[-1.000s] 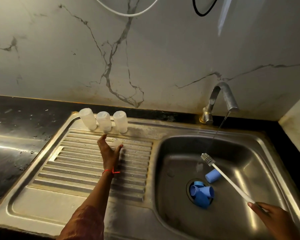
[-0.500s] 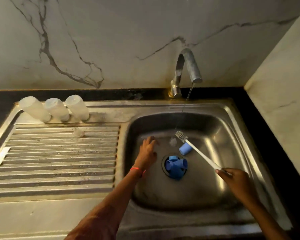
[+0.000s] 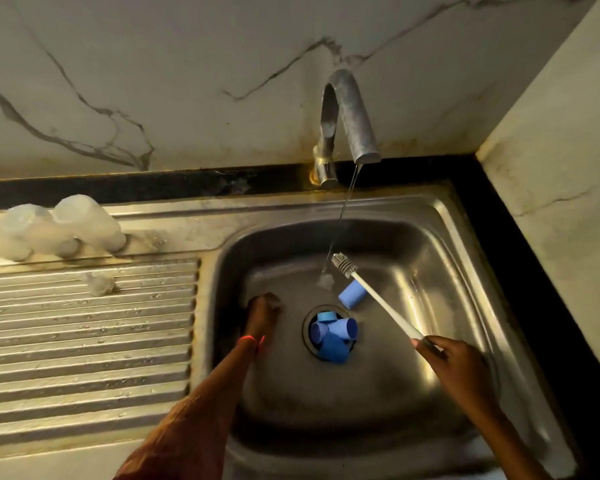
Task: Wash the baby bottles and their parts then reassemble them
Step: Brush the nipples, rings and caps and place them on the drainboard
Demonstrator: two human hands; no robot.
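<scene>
Three translucent baby bottles (image 3: 84, 221) stand upside down at the back left of the drainboard. A small clear teat (image 3: 99, 284) lies on the drainboard ribs. Inside the sink basin (image 3: 440, 271), one blue cap (image 3: 352, 294) lies on its side and several more blue caps (image 3: 333, 337) are heaped in the drain. My left hand (image 3: 262, 311) reaches down to the basin floor left of the drain; its fingers are hidden. My right hand (image 3: 461, 372) grips the white handle of a bottle brush (image 3: 378, 299), with the bristle head beside the water stream.
The steel tap (image 3: 350, 116) at the back runs a thin stream into the basin. The ribbed drainboard (image 3: 84, 341) fills the left. A marble wall rises behind, and a side wall (image 3: 551, 168) closes the right.
My left hand left the teat on the drainboard and moved right, down into the basin. The view swung right and closer. My right hand still holds the brush.
</scene>
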